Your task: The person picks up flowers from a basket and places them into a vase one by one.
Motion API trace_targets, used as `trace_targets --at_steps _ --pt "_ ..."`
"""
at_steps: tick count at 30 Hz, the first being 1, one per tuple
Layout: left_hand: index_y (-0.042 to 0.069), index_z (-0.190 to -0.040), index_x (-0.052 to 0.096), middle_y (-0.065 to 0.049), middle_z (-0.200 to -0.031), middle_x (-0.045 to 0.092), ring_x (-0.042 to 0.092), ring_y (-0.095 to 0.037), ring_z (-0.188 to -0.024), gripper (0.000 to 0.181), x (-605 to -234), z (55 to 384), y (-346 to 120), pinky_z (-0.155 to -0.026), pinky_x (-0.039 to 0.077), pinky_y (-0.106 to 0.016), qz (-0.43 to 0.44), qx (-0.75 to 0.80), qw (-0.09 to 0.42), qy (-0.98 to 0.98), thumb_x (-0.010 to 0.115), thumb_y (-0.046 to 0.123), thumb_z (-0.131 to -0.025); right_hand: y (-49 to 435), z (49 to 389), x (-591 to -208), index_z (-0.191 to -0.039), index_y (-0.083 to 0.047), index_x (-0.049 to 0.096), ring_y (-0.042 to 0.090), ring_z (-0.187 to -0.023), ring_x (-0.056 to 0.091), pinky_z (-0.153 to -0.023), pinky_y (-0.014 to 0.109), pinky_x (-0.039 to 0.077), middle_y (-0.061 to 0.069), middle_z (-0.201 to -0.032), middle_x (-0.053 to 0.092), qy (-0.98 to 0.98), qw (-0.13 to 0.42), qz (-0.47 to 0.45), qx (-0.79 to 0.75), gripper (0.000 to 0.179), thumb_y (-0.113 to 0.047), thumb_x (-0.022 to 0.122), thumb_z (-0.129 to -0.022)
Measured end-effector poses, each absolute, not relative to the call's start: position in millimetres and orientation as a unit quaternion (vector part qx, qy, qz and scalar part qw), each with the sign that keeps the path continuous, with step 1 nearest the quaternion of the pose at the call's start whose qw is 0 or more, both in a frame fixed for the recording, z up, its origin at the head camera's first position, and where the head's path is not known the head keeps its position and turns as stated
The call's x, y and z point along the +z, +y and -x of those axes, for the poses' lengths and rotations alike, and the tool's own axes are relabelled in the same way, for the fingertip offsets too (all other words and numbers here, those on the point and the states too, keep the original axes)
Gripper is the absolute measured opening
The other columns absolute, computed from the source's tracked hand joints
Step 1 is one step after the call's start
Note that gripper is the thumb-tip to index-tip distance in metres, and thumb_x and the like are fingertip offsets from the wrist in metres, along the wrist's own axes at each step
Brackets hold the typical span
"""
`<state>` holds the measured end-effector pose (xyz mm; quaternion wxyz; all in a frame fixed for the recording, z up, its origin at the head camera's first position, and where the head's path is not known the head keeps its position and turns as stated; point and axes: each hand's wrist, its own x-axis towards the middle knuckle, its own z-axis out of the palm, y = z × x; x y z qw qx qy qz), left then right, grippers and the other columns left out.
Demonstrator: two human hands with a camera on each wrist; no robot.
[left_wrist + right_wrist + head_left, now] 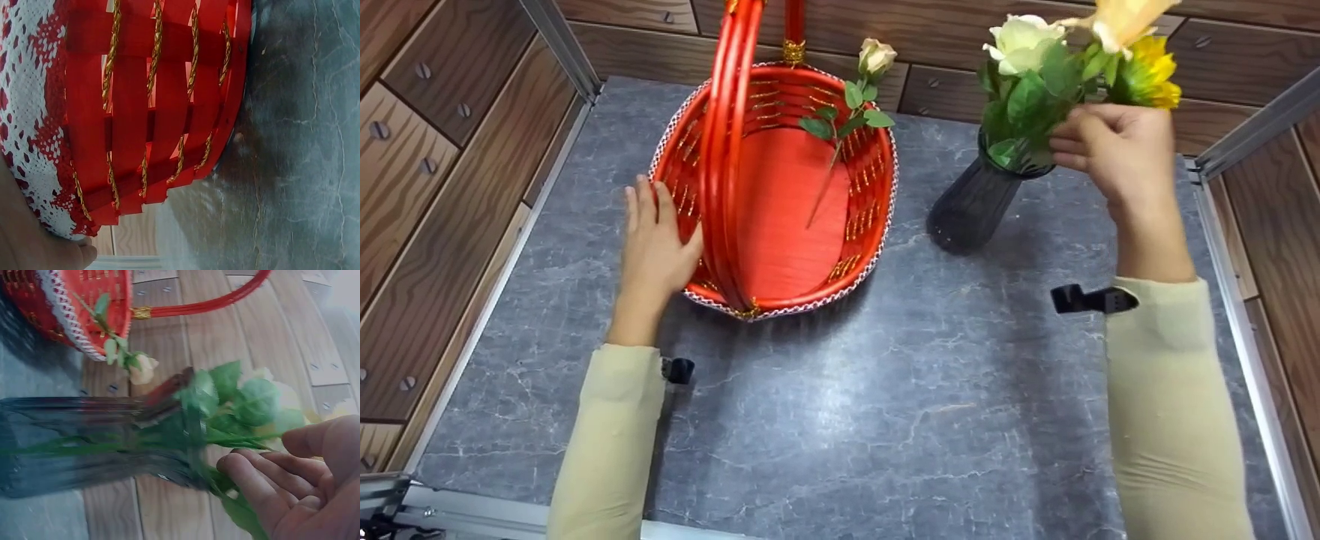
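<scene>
My left hand (656,240) rests at the left rim of a red woven basket (791,225), fingers along the outside and thumb over the edge. In the left wrist view, part of that hand (34,230) lies against the white lace trim (28,101). My right hand (1125,150) pinches green stems (247,439) just above the mouth of a dark glass vase (975,202), which leans. Above that hand are a white rose (1024,45), a peach-coloured flower (1132,22) and a yellow sunflower (1151,75). A cream rose (877,56) with a leafy stem lies inside the basket.
The tall red handle (727,150) arches over the basket. Wood-patterned panels (457,210) surround the grey marbled table (870,420), with metal rails (1245,345) along its sides. A black strap (1091,300) hangs at the right sleeve.
</scene>
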<state>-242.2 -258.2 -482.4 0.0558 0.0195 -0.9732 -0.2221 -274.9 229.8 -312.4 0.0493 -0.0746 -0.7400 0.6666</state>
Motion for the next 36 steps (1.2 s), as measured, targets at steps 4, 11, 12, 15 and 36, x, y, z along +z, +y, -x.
trace_targets --at_steps 4,11,12,15,36 --pt "0.003 -0.146 0.006 -0.009 -0.150 -0.019 -0.022 -0.024 -0.135 0.083 -482.5 242.1 -257.8 -0.111 0.001 -0.046 -0.017 -0.224 0.058 -0.973 0.029 0.059 -0.090 232.2 260.2 -306.6 -0.104 0.007 0.065 0.026 -0.077 0.068 -0.066 0.033 0.052 0.017 -0.086 0.069 -0.739 0.061 0.066 0.668 0.030 -0.015 0.067 -0.084" --pt "0.002 -0.146 0.007 -0.011 -0.151 -0.016 -0.021 -0.026 -0.135 0.083 -480.9 242.9 -258.8 -0.111 0.003 -0.048 -0.021 -0.222 0.064 -0.973 0.031 0.058 -0.090 205.1 253.4 -329.7 -0.110 0.016 0.055 0.041 -0.092 0.062 -0.079 0.046 0.049 0.030 -0.101 0.061 -0.634 -0.037 -0.059 0.771 0.034 -0.009 0.061 -0.088" --pt "0.002 -0.146 0.007 -0.011 -0.151 -0.016 -0.020 -0.026 -0.136 0.083 -481.0 243.4 -258.6 -0.111 0.002 -0.047 -0.020 -0.223 0.065 -0.972 0.031 0.058 -0.090 199.7 254.8 -335.3 -0.113 0.016 0.054 0.042 -0.096 0.060 -0.082 0.047 0.047 0.031 -0.104 0.059 -0.615 -0.061 -0.070 0.783 0.035 -0.009 0.058 -0.089" --pt "0.001 -0.146 0.009 -0.012 -0.151 -0.014 -0.019 -0.027 -0.136 0.083 -481.9 244.4 -257.3 -0.111 0.002 -0.046 -0.017 -0.226 0.068 -0.972 0.032 0.058 -0.090 181.0 258.9 -353.0 -0.120 0.012 0.050 0.043 -0.105 0.055 -0.089 0.050 0.043 0.032 -0.115 0.054 -0.571 -0.131 -0.071 0.807 0.038 -0.012 0.055 -0.091" --pt "0.002 -0.146 0.008 -0.009 -0.151 -0.017 -0.021 -0.024 -0.135 0.084 -484.3 241.6 -256.6 -0.110 0.004 -0.049 -0.023 -0.228 0.066 -0.971 0.029 0.060 -0.090 44.9 327.7 -445.4 -0.143 -0.015 0.030 0.031 -0.134 0.026 -0.108 0.044 0.022 0.015 -0.148 0.025 -0.375 -0.267 0.125 0.879 0.053 -0.026 0.044 -0.094"
